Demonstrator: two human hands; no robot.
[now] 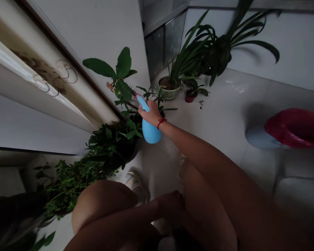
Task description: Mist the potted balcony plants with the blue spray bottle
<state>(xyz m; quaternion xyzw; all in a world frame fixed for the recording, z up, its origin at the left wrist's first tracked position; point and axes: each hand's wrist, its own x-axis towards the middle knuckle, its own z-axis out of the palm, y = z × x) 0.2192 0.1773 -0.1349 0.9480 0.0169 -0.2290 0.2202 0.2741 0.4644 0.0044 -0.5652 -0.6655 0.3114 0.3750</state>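
Nozzle of your blue spray bottle (149, 127) sits right at the thorny plant (122, 83) by the wall. Right hand (152, 113) has a closed grip round the bottle neck; keep it upright, aim at leaves w/ short squeezes, mind the thorns. Bottle's pale blue, rounded, held above the floor (225, 118). Left hand (172, 204) rests loosely curled by your knees, holding 0 things.

This looks like a home, maybe a balcony corner. Potted plants (172, 87) stand on a white tiled floor (225, 118) beside a wall (99, 31) and a curtain (42, 76).
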